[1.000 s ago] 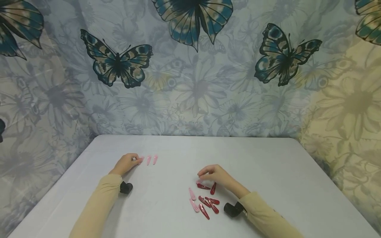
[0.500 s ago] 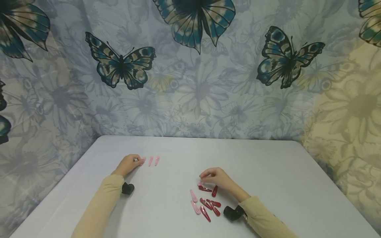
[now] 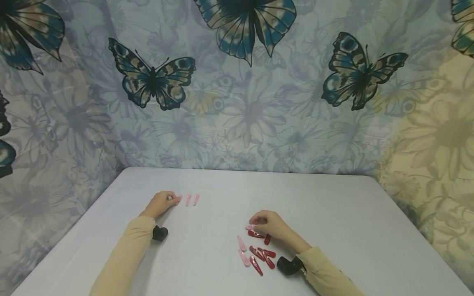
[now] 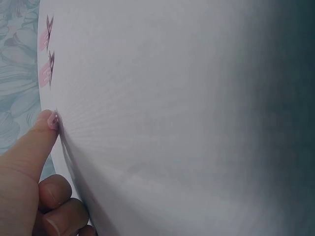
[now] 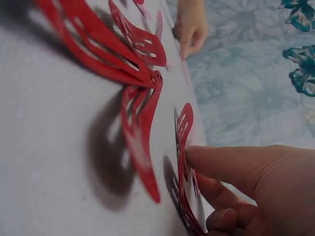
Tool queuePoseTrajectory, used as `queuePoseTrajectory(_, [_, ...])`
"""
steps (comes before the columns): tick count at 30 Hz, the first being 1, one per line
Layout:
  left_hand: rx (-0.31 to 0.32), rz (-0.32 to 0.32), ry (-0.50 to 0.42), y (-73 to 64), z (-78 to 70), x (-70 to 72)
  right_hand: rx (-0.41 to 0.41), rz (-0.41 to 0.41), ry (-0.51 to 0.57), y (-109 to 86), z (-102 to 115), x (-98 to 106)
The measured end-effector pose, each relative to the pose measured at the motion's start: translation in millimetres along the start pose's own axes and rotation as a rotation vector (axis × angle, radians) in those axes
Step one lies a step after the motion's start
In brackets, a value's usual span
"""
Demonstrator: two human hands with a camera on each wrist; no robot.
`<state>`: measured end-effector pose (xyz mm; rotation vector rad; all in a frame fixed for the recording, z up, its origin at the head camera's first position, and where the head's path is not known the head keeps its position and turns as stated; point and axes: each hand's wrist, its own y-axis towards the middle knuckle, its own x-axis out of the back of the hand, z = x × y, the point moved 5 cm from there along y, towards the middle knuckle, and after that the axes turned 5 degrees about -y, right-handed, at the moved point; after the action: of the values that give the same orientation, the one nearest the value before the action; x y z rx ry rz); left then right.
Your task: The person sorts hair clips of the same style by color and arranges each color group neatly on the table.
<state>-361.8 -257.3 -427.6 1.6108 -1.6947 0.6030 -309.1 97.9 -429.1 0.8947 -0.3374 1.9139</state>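
At the far left of the table, my left hand (image 3: pixel 161 203) pinches a pink snap hair clip (image 3: pixel 179 198), the first of a short row. Two more pink clips (image 3: pixel 192 200) lie just to its right. In the left wrist view, a fingertip presses on that pink clip (image 4: pixel 53 120). My right hand (image 3: pixel 274 227) is at the far end of a loose group of clips, its curled thumb and finger on a pink clip (image 3: pixel 250 227). Right beside it lies a red clip (image 3: pixel 256 234). In the right wrist view, the hand's fingers partly hide the pink clip behind the red one (image 5: pixel 184 128).
Several red clips (image 3: pixel 256 266) and two pink clips (image 3: pixel 243 257) lie scattered nearer me, some overlapping. The white table (image 3: pixel 207 246) ends at a butterfly-print cloth (image 3: pixel 252 123) at the back. Black wrist cameras (image 3: pixel 290 266) stick out from both sleeves.
My right hand has lowered slightly, and its thumb and finger have closed in on the pink clip. The left hand stays at its clip. The head view has shifted a little.
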Motion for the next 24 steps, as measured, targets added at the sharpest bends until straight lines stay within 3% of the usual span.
queuePoseTrajectory(4, [-0.007, -0.013, 0.001, 0.3, -2.0, 0.0, 0.037, -0.004, -0.013, -0.3, 2.3, 0.5])
queuePoseTrajectory(11, [0.003, -0.016, 0.018, -0.2, -1.9, 0.0, 0.005, 0.017, -0.046, 1.2, 3.1, -0.3])
queuePoseTrajectory(24, [0.021, -0.016, 0.038, 2.6, 3.6, -2.5, 0.020, 0.039, -0.090, 0.9, 3.4, -3.3])
